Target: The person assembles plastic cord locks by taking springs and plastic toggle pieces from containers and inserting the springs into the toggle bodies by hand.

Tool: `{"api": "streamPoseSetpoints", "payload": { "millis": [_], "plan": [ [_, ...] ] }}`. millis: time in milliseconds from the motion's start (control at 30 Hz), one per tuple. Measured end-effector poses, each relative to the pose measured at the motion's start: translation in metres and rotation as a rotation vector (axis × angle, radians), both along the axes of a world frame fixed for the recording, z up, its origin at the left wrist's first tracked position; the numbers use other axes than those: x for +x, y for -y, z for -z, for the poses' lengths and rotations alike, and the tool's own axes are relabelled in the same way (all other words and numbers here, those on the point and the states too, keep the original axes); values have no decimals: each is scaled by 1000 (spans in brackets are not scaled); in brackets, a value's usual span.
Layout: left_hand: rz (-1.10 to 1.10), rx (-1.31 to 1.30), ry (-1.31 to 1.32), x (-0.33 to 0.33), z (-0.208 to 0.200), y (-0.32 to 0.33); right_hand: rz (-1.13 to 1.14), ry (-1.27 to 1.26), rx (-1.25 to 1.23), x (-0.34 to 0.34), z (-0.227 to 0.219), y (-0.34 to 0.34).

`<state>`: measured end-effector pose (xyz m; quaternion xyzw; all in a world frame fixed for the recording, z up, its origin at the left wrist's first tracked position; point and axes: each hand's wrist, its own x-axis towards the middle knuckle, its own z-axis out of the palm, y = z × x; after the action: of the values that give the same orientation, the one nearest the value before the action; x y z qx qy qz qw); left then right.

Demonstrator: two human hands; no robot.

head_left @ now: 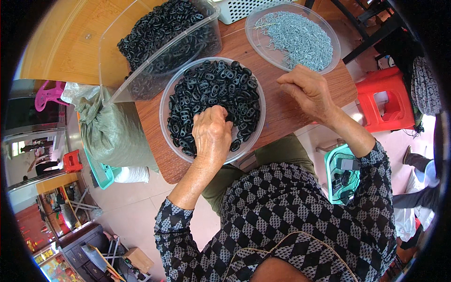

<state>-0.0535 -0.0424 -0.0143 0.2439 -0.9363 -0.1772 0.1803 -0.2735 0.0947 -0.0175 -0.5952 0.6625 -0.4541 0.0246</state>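
Observation:
A round see-through tub (165, 123) holds a heap of small black plastic pieces (218, 87), each an oval with two holes. My left hand (213, 131) is down in the near part of this heap, its fingers curled with the tips hidden. To the right, my right hand (307, 91) is over the table, just on the near side of a shallow see-through dish (252, 40). Thumb and fingers are pinched together there; whatever they hold is too small or hidden to name. Inside the dish lie many small silvery screws (300, 40).
A big see-through bin (110, 61) with more black pieces stands behind the tub on the brown wooden table (286, 117). A white perforated basket (239, 10) sits at the back. Beside the table are a tied green sack (115, 131), a red stool (387, 101) and a teal basket (332, 164).

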Motion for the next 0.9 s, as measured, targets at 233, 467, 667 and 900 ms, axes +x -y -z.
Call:
{"api": "streamPoseSetpoints", "payload": {
  "millis": [233, 467, 667, 900],
  "plan": [
    [-5, 67, 48, 4, -2, 1, -17, 24, 16, 5, 5, 1],
    [105, 0, 55, 16, -6, -1, 12, 24, 39, 4, 0, -2],
    [85, -16, -23, 16, -23, -7, 78, 10, -21, -13, 1, 3],
    [-103, 359, -142, 29, -26, -9, 289, 102, 55, -58, 0, 31]
  ]
}}
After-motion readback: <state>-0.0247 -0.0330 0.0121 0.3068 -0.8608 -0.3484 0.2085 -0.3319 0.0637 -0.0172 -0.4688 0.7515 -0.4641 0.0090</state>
